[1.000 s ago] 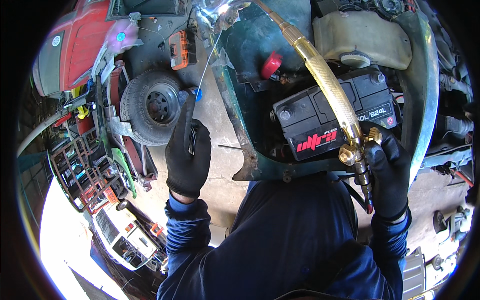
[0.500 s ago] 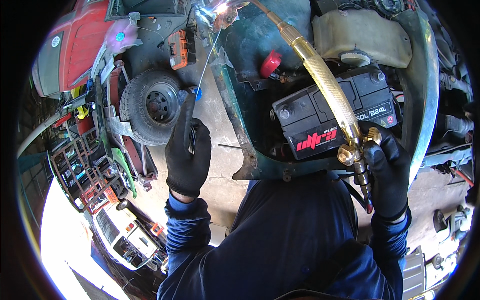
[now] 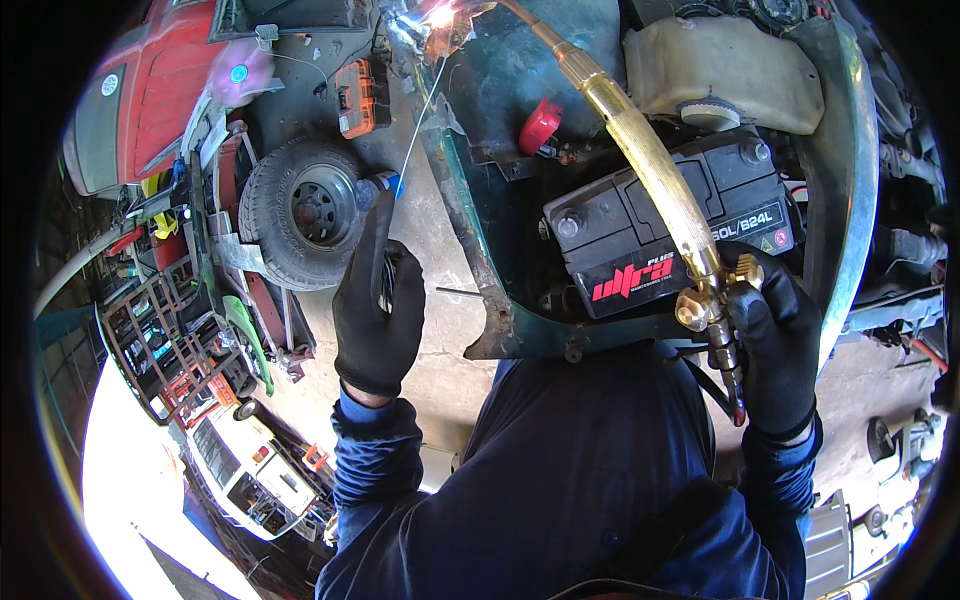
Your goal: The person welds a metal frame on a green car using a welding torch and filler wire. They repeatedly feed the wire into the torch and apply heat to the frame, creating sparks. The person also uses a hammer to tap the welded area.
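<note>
Grip, right: the right hand [image 3: 778, 340] is gripping the torch [image 3: 650, 160] at its valve end, near the right front corner of the battery [image 3: 612, 235].
Grip, left: the left hand [image 3: 378, 325] is pinching the rod [image 3: 419, 130], forefinger stretching along it, well left of the battery.
Torch: is slanting across above the battery, its front end reaching the upper edge of the view.
Glow: the glow [image 3: 440, 18] is shining beyond the battery and left of it, on the panel [image 3: 465, 205]; glare is hiding whether rod and metal are touching.
Steady heat: good work is probably calling for a slow, even torch angle, with flame and rod meeting at one spot.
Rod feeding: small dabs are likely serving better than pushing, the rod melting into hot metal rather than into the flame.
Battery care: the torch is passing right over it, so pointing the flame away is seeming wise.
Counts, working: two hands are holding one torch and one rod; two knobs [image 3: 748, 270] are showing on the torch.
Counts, around: one tank [image 3: 730, 75] and one red cap [image 3: 541, 125] are sitting beyond the battery; one toolbox [image 3: 357, 98] and one large tyre [image 3: 275, 215] are standing well left of it.
</note>
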Demonstrator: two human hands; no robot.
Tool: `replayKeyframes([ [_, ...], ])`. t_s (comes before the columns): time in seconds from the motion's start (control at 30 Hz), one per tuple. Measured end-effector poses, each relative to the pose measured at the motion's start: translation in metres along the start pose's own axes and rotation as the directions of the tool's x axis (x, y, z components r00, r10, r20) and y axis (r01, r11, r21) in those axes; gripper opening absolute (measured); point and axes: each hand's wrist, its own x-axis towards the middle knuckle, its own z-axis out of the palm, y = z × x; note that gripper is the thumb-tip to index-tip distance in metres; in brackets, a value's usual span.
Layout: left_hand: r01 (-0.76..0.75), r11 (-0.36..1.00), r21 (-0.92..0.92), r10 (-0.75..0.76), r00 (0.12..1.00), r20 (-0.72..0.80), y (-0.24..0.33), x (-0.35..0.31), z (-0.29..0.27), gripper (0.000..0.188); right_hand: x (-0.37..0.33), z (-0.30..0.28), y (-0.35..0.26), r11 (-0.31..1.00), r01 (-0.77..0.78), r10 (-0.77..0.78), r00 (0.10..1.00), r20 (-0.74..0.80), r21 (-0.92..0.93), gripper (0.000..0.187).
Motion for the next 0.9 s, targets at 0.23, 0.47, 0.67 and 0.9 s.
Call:
replayKeyframes([
  [0.23, -0.044, 0.996, 0.078, 0.046, 0.999, -0.021, -0.005, -0.002, -0.002, 0.064, -0.007, -0.007, 0.002, 0.996, 0.034, -0.03, 0.998, -0.049, 0.083, 0.054],
  [0.47, -0.043, 0.993, 0.105, 0.044, 0.999, 0.0, -0.003, -0.002, -0.002, 0.064, -0.005, -0.006, 0.003, 0.999, 0.005, -0.002, 0.997, -0.078, 0.039, 0.051],
  [0.67, -0.041, 0.991, 0.124, 0.043, 0.999, -0.009, -0.005, 0.001, 0.0, 0.065, -0.004, -0.001, 0.005, 0.999, -0.016, 0.018, 0.998, -0.064, 0.036, 0.043],
  [0.9, -0.079, 0.99, 0.117, 0.083, 0.996, -0.035, -0.006, 0.004, 0.002, 0.066, 0.001, 0.002, 0.006, 0.999, 0.034, -0.033, 0.998, -0.049, 0.01, 0.04],
])
